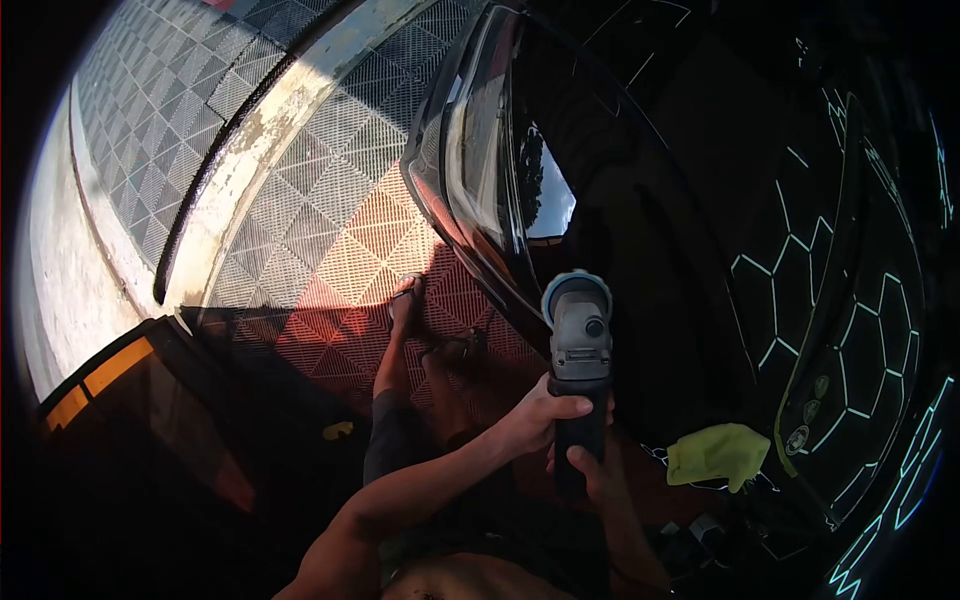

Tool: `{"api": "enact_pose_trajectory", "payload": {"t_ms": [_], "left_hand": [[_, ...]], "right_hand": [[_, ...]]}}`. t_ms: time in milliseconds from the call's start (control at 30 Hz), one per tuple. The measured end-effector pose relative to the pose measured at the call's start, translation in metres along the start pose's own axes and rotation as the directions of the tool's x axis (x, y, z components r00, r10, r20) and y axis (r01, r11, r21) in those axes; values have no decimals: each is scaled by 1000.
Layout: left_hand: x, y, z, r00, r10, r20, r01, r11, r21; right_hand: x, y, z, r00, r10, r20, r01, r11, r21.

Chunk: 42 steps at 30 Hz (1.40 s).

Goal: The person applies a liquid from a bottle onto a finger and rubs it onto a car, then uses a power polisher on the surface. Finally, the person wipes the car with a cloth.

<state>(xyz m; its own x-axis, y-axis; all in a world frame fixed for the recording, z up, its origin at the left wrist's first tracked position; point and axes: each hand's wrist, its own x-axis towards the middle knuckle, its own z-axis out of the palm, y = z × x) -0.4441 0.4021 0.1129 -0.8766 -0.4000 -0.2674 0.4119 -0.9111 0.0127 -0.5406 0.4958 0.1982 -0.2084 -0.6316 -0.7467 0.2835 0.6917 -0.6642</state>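
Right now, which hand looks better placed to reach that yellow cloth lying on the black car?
Probably the right hand. It grips the polisher low on the handle, on the side nearer the yellow cloth. The left hand wraps the handle higher, from the far side.

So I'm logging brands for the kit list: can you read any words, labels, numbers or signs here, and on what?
None can be read.
Polisher, held in both hands: no legible brand or number.
Round stickers on the black car: too small and blurred to read.
Yellow cloth: no text visible.
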Motion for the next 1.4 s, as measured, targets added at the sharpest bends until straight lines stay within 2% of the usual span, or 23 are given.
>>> {"api": "enact_pose_trajectory", "payload": {"t_ms": [100,233,300,400,467,533,633,700,733,800,933,1033,1167,1233,1333,1400], "left_hand": [[3,8,-1,1000,18,10,-18,1000,8],[16,46,3,997,80,4,-80,996,-34],[25,58,3,997,71,5,-71,997,-25],[42,65,17,999,12,39,-13,1000,20],[51,63,26,998,-29,51,26,998,63],[58,56,35,994,-108,35,99,977,187],[64,55,47,994,-111,11,106,970,217],[67,56,47,993,-121,6,117,971,210],[71,58,42,992,-127,25,120,976,184],[71,64,40,991,-130,28,123,978,167],[67,53,44,982,-186,29,175,958,226],[61,31,48,962,-274,13,259,922,287],[54,4,54,942,-337,5,304,856,417],[52,-3,51,944,-330,18,293,861,417],[50,4,45,939,-344,15,309,861,404],[51,20,51,950,-309,-51,309,898,314]], "right_hand": [[1,-3,2,1000,16,4,-16,1000,-24],[35,-24,20,999,-46,14,46,998,-45],[45,-31,24,996,-84,28,85,996,-39],[46,-41,24,991,-119,-56,119,993,1],[42,-33,9,989,-134,-57,138,988,72],[35,-28,-1,987,-153,-40,158,975,156],[29,-29,-6,985,-153,-76,167,957,235],[32,-43,0,982,-144,-121,162,975,150],[35,-48,1,978,-151,-142,174,970,171],[40,-54,2,990,-68,-124,85,986,143],[33,-26,-4,969,-139,-205,168,977,131],[10,-9,-12,968,-85,-234,137,967,217],[-15,18,-25,983,-60,-174,108,954,281],[-24,19,-21,959,-53,-279,143,940,311],[-17,6,-16,968,-29,-250,116,934,339],[-2,5,-11,968,-48,-247,123,947,297]]}}
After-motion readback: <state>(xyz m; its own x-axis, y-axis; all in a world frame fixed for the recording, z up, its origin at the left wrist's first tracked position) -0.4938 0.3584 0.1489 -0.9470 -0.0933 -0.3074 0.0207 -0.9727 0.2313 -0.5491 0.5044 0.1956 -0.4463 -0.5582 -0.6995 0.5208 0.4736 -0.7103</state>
